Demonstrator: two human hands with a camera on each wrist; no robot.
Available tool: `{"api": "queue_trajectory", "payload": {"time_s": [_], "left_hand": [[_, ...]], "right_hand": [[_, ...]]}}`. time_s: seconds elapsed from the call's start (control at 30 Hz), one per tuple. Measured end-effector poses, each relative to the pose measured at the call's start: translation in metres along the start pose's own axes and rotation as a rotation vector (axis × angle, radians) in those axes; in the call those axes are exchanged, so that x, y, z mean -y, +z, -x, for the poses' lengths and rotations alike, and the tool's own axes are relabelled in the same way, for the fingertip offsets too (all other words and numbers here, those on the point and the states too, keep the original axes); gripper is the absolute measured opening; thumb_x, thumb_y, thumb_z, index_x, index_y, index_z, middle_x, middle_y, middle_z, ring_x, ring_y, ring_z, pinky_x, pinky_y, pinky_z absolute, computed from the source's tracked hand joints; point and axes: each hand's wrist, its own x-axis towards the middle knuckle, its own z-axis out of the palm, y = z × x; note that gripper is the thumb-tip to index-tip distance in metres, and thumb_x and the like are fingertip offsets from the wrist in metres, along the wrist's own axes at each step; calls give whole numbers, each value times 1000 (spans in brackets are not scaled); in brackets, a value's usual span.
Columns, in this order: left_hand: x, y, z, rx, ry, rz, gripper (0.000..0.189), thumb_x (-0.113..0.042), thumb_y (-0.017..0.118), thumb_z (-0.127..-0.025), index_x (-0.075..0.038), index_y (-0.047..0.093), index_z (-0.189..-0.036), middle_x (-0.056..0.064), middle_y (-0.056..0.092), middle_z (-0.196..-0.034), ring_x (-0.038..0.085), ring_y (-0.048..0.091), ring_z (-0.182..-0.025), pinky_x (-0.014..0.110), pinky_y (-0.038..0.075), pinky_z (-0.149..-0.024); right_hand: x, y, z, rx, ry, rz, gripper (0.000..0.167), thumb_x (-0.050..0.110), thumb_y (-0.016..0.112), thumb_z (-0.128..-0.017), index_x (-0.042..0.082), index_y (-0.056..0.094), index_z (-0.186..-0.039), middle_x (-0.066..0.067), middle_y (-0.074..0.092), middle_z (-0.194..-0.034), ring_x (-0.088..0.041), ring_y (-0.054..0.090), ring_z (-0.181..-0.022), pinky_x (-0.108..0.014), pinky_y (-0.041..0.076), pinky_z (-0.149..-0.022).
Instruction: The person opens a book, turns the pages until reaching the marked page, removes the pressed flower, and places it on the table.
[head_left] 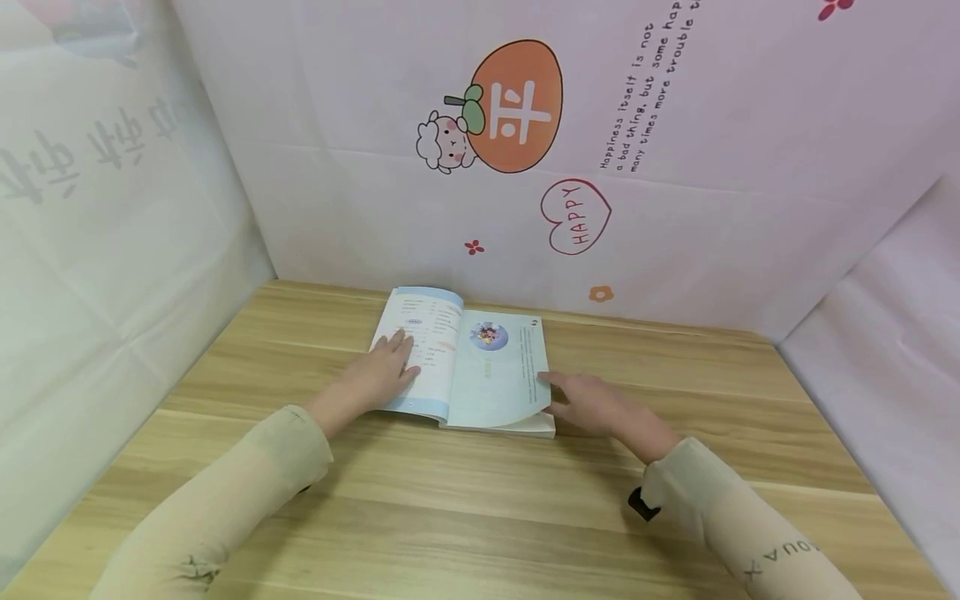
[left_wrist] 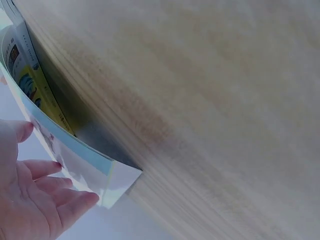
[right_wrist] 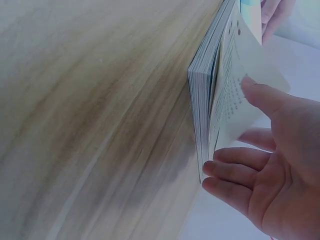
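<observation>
An open book (head_left: 491, 379) lies on the wooden table, with a thin turned stack on the left and a thicker block on the right. My left hand (head_left: 378, 375) rests flat on the printed left page (head_left: 429, 383), fingers spread. In the left wrist view, the left hand (left_wrist: 37, 192) touches that page, and the left side arches over a yellow printed surface (left_wrist: 42, 95). At the book's right edge, my right hand (head_left: 592, 404) pinches the pale blue page (head_left: 495, 392), whose near corner curls up. The right wrist view shows the right thumb (right_wrist: 265, 97) against this page.
Behind the table stands a white cloth backdrop (head_left: 375, 208) with cartoon prints and lettering. White cloth walls (head_left: 112, 275) rise at both sides. Bare wood grain (head_left: 450, 517) shows between the book and the near side. A dark band (head_left: 643, 504) is at the right sleeve.
</observation>
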Motion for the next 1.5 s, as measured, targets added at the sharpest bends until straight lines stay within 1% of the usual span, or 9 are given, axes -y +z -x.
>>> {"api": "queue_trajectory", "payload": {"time_s": [0.1,0.27,0.4,0.5,0.57,0.63,0.73,0.97,1.5], "left_hand": [[-1,0,2,-17,57,-4,59,-30,44,-111,7,33,-156,27,26,-163,51,29,-146,63,31,-114],[-4,2,3,-57,135,9,53,-21,45,-110,7,38,-154,26,31,-160,51,32,-144,61,31,-114],[-6,4,1,-69,147,11,50,-19,47,-109,4,42,-153,24,33,-160,50,33,-144,61,31,-114],[-6,4,0,-70,149,13,49,-19,47,-109,2,44,-152,23,36,-159,50,35,-143,61,33,-113],[-7,3,-1,-69,156,15,48,-19,48,-109,2,45,-152,24,38,-159,51,36,-142,61,33,-113],[-8,3,-1,-65,162,19,48,-19,48,-109,2,46,-151,24,39,-158,51,37,-141,61,34,-113],[-9,1,-2,-51,160,24,48,-19,48,-109,2,46,-151,25,38,-158,51,37,-142,60,33,-114],[-9,1,-3,-26,126,45,49,-21,49,-109,0,45,-153,22,37,-160,49,36,-143,60,32,-115],[-12,0,-4,-19,125,73,48,-21,50,-108,0,47,-152,23,38,-159,49,36,-143,59,31,-116]], "right_hand": [[1,0,0,-33,-27,6,57,25,67,-102,-2,49,-149,-19,68,-127,-17,55,-71,-36,50,-74],[3,-1,0,-87,-51,-18,55,30,63,-104,-1,51,-148,-20,61,-139,-29,65,-111,-50,50,-100],[5,-2,0,-99,-23,-55,60,38,61,-104,4,47,-152,-17,72,-95,-24,64,-82,-48,51,-95],[7,-3,-1,-115,-24,-61,63,41,60,-104,7,45,-154,-6,55,-65,-20,53,-66,-45,50,-87],[9,-3,0,-138,-34,-68,63,41,61,-104,9,44,-155,-10,64,-75,-22,62,-74,-45,51,-86],[11,-3,0,-158,-46,-86,64,42,61,-104,10,43,-156,-21,72,-103,-30,69,-95,-47,53,-91],[14,-4,1,-179,-67,-130,67,44,60,-104,13,38,-159,-28,58,-139,-40,61,-125,-54,49,-101],[21,-4,-1,-222,-111,-188,79,40,64,-102,15,22,-165,-26,55,-143,-38,57,-130,-58,43,-108],[33,12,-11,-211,-263,-391,92,20,70,-100,10,6,-165,-25,28,-162,-41,56,-130,-45,53,-98]]}}
